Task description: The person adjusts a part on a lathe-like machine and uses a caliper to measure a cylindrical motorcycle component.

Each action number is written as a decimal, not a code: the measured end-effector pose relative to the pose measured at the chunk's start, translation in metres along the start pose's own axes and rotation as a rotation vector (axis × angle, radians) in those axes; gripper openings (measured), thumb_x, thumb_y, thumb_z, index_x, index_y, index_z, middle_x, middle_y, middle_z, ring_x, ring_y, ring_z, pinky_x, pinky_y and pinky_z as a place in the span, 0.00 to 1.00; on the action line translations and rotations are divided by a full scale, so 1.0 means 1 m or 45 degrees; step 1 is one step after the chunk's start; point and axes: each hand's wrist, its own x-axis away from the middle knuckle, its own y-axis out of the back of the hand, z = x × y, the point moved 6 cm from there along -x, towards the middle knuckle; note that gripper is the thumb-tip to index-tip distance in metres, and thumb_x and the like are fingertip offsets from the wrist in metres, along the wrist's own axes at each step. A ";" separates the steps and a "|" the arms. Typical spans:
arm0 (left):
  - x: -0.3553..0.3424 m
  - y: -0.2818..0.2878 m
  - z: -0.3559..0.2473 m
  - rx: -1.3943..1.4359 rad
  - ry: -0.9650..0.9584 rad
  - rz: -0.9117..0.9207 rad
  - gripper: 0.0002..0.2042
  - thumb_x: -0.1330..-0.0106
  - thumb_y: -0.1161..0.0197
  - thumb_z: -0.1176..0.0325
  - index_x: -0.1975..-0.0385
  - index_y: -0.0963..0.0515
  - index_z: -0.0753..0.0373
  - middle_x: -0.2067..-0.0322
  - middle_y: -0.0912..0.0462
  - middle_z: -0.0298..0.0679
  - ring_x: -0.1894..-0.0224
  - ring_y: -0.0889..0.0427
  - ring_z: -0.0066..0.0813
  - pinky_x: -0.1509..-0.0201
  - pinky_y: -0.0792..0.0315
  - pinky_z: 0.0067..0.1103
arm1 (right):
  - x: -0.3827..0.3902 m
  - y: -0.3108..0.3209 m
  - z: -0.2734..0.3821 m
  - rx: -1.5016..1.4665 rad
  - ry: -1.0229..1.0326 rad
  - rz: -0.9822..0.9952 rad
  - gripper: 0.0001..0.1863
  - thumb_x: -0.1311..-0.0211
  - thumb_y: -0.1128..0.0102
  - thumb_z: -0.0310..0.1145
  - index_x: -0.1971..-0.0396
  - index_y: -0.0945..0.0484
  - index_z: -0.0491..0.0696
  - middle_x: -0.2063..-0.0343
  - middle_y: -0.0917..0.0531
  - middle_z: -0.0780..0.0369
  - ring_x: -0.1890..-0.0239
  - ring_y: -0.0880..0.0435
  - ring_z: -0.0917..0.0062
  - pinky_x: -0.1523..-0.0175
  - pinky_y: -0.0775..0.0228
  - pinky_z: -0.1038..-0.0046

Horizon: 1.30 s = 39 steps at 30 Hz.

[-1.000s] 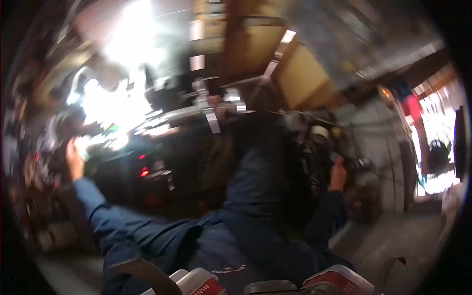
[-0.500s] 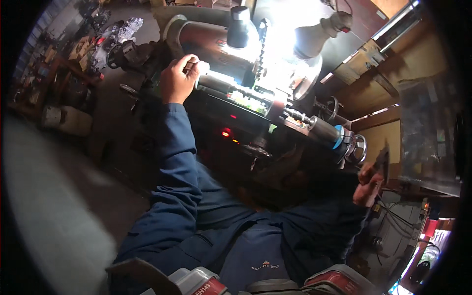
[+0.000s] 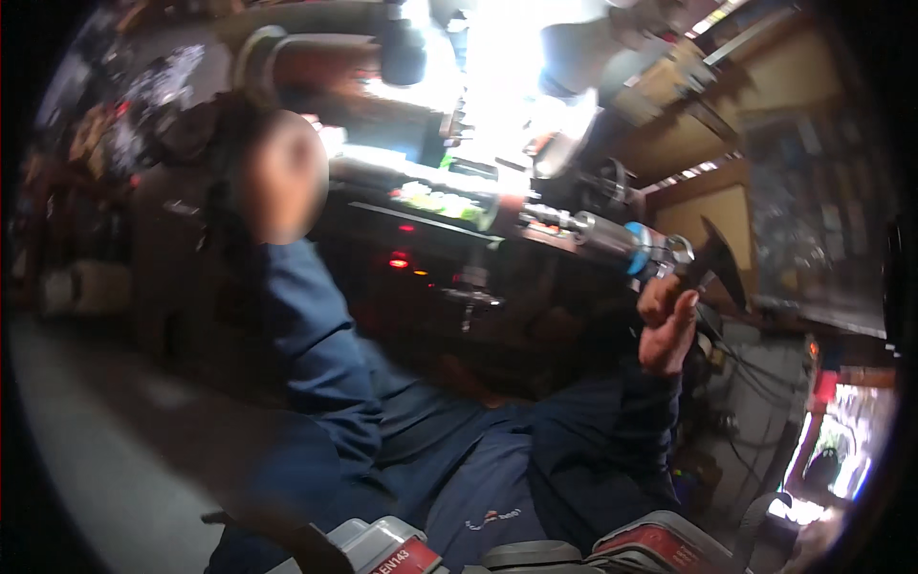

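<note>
A long metal shaft (image 3: 411, 174) lies across a brightly lit machine (image 3: 421, 225) in front of me. My left hand (image 3: 280, 182) is at the shaft's left end; motion smears its fingers, so its hold is unclear. My right hand (image 3: 667, 325) is closed around a dark tool that looks like a hammer (image 3: 724, 266), its curved, pointed head sticking out past my fingers. That hand is just below the machine's right end, near a grey cylinder (image 3: 602, 236) with a blue ring (image 3: 638, 247).
A large reddish-brown cylinder (image 3: 325, 72) lies behind the shaft. Above hang a dark lamp (image 3: 404, 48) and glaring light. Red indicator lights (image 3: 398, 262) glow on the machine's front. Cables (image 3: 755, 383) run at the right, beside a clear plastic sheet (image 3: 813, 220).
The whole view has shifted, moving the machine leftward in the picture. My right hand has come up and closer to the machine's right end with the hammer. The left hand has become blurred.
</note>
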 end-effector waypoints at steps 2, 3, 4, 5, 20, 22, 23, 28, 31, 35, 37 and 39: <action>0.002 0.013 0.008 -0.090 0.009 0.007 0.10 0.37 0.35 0.66 0.59 0.19 0.64 0.64 0.16 0.44 0.64 0.16 0.35 0.59 0.24 0.27 | -0.010 -0.013 -0.009 -0.193 -0.082 0.036 0.35 0.37 0.64 0.73 0.81 0.44 0.52 0.82 0.44 0.70 0.79 0.47 0.83 0.72 0.56 0.76; 0.002 0.013 0.006 -0.032 -0.005 0.017 0.10 0.36 0.36 0.67 0.59 0.19 0.64 0.63 0.16 0.44 0.64 0.16 0.35 0.58 0.24 0.26 | -0.012 -0.018 -0.010 -0.313 -0.125 0.035 0.38 0.40 0.65 0.76 0.82 0.44 0.52 0.84 0.46 0.70 0.80 0.48 0.82 0.73 0.56 0.76; 0.001 0.011 0.001 -0.020 -0.023 0.023 0.10 0.36 0.35 0.67 0.59 0.19 0.65 0.63 0.16 0.44 0.62 0.16 0.35 0.57 0.24 0.26 | -0.013 -0.015 -0.022 -0.462 -0.210 0.061 0.39 0.42 0.65 0.78 0.83 0.45 0.52 0.84 0.46 0.70 0.80 0.48 0.81 0.73 0.55 0.75; 0.001 0.006 -0.001 -0.011 -0.036 0.028 0.10 0.35 0.35 0.67 0.59 0.19 0.65 0.63 0.15 0.44 0.61 0.16 0.35 0.57 0.24 0.26 | -0.012 -0.013 -0.029 -0.613 -0.294 0.091 0.40 0.45 0.65 0.80 0.84 0.45 0.52 0.85 0.46 0.70 0.81 0.47 0.80 0.72 0.55 0.75; 0.000 0.007 0.005 -0.026 -0.023 0.051 0.12 0.35 0.34 0.64 0.57 0.19 0.65 0.61 0.15 0.43 0.58 0.16 0.35 0.53 0.24 0.26 | -0.006 -0.028 -0.017 -0.558 -0.357 0.040 0.26 0.35 0.49 0.59 0.72 0.30 0.47 0.84 0.36 0.69 0.82 0.40 0.84 0.74 0.47 0.80; 0.001 0.007 0.005 -0.012 -0.014 0.055 0.12 0.35 0.34 0.64 0.57 0.19 0.65 0.61 0.15 0.43 0.58 0.16 0.35 0.53 0.24 0.26 | -0.001 -0.010 -0.007 -0.146 -0.221 0.033 0.22 0.33 0.41 0.42 0.47 0.31 0.43 0.78 0.24 0.63 0.82 0.28 0.85 0.78 0.40 0.84; 0.001 0.008 0.003 -0.045 -0.020 0.058 0.13 0.35 0.34 0.64 0.56 0.19 0.65 0.61 0.15 0.43 0.58 0.16 0.34 0.53 0.24 0.25 | 0.005 -0.003 -0.006 -0.137 -0.224 0.025 0.22 0.33 0.41 0.42 0.47 0.31 0.43 0.78 0.24 0.63 0.82 0.28 0.85 0.78 0.40 0.84; 0.001 0.007 0.002 0.011 0.013 0.068 0.13 0.34 0.35 0.66 0.55 0.20 0.66 0.60 0.15 0.42 0.57 0.17 0.30 0.52 0.24 0.23 | 0.028 0.044 0.003 -0.087 -0.215 -0.304 0.23 0.26 0.56 0.51 0.56 0.31 0.43 0.72 0.21 0.57 0.88 0.26 0.80 0.86 0.37 0.80; 0.001 0.004 0.002 -0.004 0.053 0.103 0.13 0.34 0.35 0.66 0.55 0.20 0.67 0.60 0.15 0.42 0.56 0.17 0.27 0.51 0.24 0.22 | 0.041 0.063 -0.010 0.028 -0.311 -0.453 0.25 0.27 0.56 0.54 0.64 0.28 0.43 0.73 0.21 0.59 0.88 0.26 0.80 0.86 0.38 0.80; 0.000 0.006 0.002 0.008 0.036 0.088 0.13 0.34 0.35 0.65 0.54 0.20 0.67 0.60 0.15 0.42 0.56 0.17 0.26 0.50 0.24 0.22 | 0.053 0.075 -0.030 -0.010 -0.404 -0.654 0.24 0.28 0.53 0.54 0.64 0.28 0.44 0.76 0.21 0.61 0.87 0.27 0.82 0.86 0.40 0.80; 0.001 0.005 0.004 0.015 0.047 0.089 0.13 0.34 0.35 0.65 0.54 0.20 0.66 0.60 0.15 0.42 0.56 0.17 0.25 0.50 0.24 0.22 | 0.061 0.082 -0.042 -0.094 -0.422 -0.714 0.24 0.29 0.52 0.53 0.63 0.28 0.44 0.75 0.21 0.61 0.86 0.27 0.82 0.85 0.40 0.80; 0.003 0.000 0.006 0.033 0.047 0.093 0.14 0.34 0.35 0.65 0.54 0.20 0.66 0.60 0.14 0.42 0.56 0.17 0.25 0.50 0.24 0.22 | 0.069 0.090 -0.053 -0.169 -0.438 -0.779 0.23 0.29 0.51 0.53 0.62 0.28 0.44 0.75 0.20 0.60 0.85 0.27 0.82 0.85 0.41 0.81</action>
